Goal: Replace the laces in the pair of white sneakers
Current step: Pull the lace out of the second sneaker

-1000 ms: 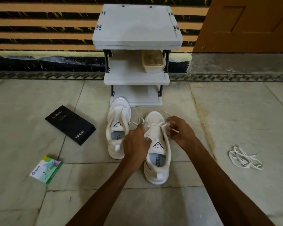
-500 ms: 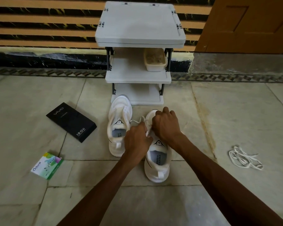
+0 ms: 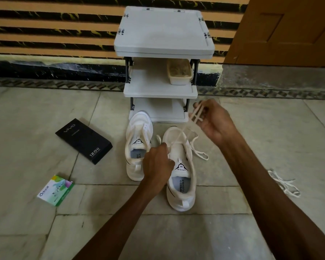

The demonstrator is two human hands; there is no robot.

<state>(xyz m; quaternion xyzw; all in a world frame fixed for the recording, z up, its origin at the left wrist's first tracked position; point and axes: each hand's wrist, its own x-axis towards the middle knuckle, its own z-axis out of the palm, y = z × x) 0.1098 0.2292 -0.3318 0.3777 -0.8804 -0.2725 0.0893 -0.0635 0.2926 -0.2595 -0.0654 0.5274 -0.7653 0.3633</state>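
Lace (image 3: 179, 135) is held taut beyond sneaker's (image 3: 183, 188) toe, pinched by right hand (image 3: 216, 122); sneaker is gripped by left hand (image 3: 158, 166).

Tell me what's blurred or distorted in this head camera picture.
Head view: the right hand and the lace it holds are motion-blurred; the left hand and sneaker logos are sharp; wide-angle perspective makes the shelf rack taper downward; soft, even light, no glare.

Floor (image 3: 45, 113) is big grey stone tiles, with a patterned border strip (image 3: 64, 84) running along the wall base. The wall (image 3: 54, 21) behind has orange and black marbled stripes, with a brown wooden door (image 3: 289, 29) at right. A grey plastic three-tier rack (image 3: 163, 30) stands in front of it.
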